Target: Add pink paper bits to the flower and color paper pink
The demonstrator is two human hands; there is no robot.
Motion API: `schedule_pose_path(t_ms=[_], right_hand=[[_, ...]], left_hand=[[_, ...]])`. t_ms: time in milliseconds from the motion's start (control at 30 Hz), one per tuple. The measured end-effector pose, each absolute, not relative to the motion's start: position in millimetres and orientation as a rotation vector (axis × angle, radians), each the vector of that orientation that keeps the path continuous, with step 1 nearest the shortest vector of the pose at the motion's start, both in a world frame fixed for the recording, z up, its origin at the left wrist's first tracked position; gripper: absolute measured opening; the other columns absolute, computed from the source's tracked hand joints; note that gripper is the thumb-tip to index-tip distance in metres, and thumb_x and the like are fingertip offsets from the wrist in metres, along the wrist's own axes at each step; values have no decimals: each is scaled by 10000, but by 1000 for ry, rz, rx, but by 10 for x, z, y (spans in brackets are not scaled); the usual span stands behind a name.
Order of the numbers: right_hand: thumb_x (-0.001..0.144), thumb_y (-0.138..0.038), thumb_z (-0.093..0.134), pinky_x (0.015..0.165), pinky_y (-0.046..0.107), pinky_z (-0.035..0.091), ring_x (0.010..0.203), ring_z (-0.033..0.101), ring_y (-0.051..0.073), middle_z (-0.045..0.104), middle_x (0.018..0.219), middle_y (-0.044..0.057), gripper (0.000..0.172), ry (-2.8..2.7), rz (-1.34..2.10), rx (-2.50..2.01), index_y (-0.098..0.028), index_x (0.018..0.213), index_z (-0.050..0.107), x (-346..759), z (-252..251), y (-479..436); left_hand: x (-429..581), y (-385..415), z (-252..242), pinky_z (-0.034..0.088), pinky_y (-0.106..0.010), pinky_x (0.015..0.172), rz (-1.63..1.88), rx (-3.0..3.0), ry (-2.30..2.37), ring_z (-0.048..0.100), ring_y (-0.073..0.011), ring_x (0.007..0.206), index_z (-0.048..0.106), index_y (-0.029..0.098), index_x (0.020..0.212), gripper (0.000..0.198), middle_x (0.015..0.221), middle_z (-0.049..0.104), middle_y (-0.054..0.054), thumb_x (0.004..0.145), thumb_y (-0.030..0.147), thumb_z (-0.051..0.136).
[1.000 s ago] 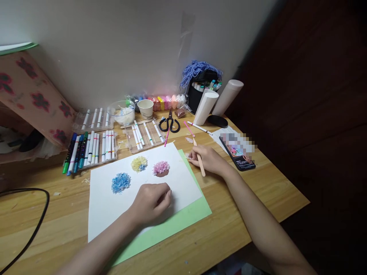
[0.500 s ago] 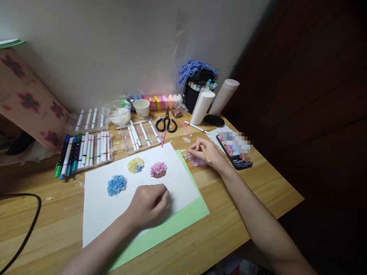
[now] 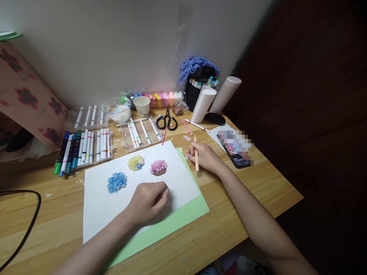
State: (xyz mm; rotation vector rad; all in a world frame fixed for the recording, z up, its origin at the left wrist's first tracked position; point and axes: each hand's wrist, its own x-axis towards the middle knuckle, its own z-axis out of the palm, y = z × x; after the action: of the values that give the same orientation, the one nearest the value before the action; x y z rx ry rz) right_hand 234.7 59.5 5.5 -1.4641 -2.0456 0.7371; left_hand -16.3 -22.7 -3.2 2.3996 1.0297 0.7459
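My left hand (image 3: 149, 200) rests curled on the white paper (image 3: 100, 214), its thumb against the bent fingers; nothing shows in it, though the palm is hidden. Held in my right hand (image 3: 207, 157) is a flat wooden craft stick (image 3: 196, 160), nearly upright across the fingers. Its fingertips are low beside the paper's right edge, by a small pale pink scrap (image 3: 187, 156); whether they pinch it I cannot tell. Blue (image 3: 117, 182), yellow (image 3: 135, 162) and pink (image 3: 158, 166) crumpled tufts sit on the paper. Brown (image 3: 160, 172) shows below the pink one.
Green paper (image 3: 172, 225) lies beneath the white sheet. Black-handled scissors (image 3: 167, 121), a paper cup (image 3: 142, 106), a clear bowl (image 3: 117, 110) and marker trays (image 3: 140, 133) stand behind. A phone (image 3: 239, 158) lies right of my right hand, near two white cylinders (image 3: 203, 107).
The craft stick has swung from slanted to nearly upright in my right hand. The pink shreds seen beneath that hand are now mostly out of sight. My left hand stays in place.
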Motion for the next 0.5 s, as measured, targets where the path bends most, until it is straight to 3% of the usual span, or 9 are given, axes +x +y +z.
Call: schedule_pose_path(t_ms=[167, 333, 500], right_hand=[[740, -213, 606, 605, 290, 419, 671, 591, 170, 613, 746, 15, 197, -1993, 770, -1437, -213, 671, 421, 2337, 76, 583], [721, -264, 681, 591, 278, 461, 630, 601, 131, 624, 802, 7, 294, -1642, 1221, -1220, -207, 691, 394, 2259, 134, 534], [701, -248, 722, 629, 288, 462, 644, 596, 131, 620, 762, -1, 317, -1632, 1386, -1112, -199, 688, 409, 2083, 79, 462]], left_hand=[[-152, -227, -19, 272, -205, 490, 730, 2399, 1032, 333, -70, 450, 445, 183, 633, 230, 492, 407, 69, 860, 156, 416], [-155, -248, -9, 301, -200, 510, 830, 2251, 1240, 385, -70, 466, 512, 173, 660, 241, 520, 472, 54, 883, 197, 425], [-112, -177, 64, 326, -209, 536, 791, 2059, 1500, 453, -90, 515, 630, 200, 899, 173, 588, 545, 47, 883, 312, 500]])
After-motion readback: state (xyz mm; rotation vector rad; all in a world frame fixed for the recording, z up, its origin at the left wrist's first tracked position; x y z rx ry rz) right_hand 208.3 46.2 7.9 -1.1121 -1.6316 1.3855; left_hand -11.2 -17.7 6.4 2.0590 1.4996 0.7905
